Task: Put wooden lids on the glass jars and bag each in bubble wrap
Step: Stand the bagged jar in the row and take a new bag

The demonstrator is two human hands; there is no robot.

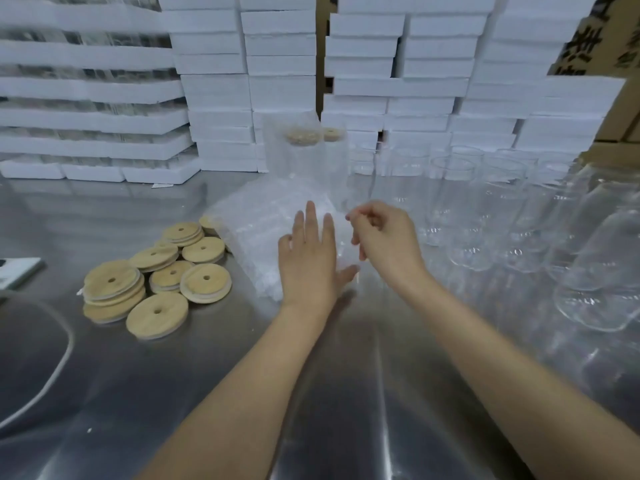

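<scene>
Wooden lids (157, 310): pale tan. Foam trays (214, 91): white. Counter (173, 393): grey, reflective. Jars (491, 216): clear, colourless. Bubble wrap (256, 233): translucent white, dimpled.

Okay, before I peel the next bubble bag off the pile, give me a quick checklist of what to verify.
1. Left hand flat on the bubble wrap bags, steadying the pile: ok.
2. Right hand pinching a bag edge: cannot tell; its fingers are curled, but the film is too clear to see.
3. Wooden lids within reach at left: ok.
4. Glass jars open and waiting at right: ok.
5. Bagged jars standing behind the pile, out of the way: ok.
</scene>
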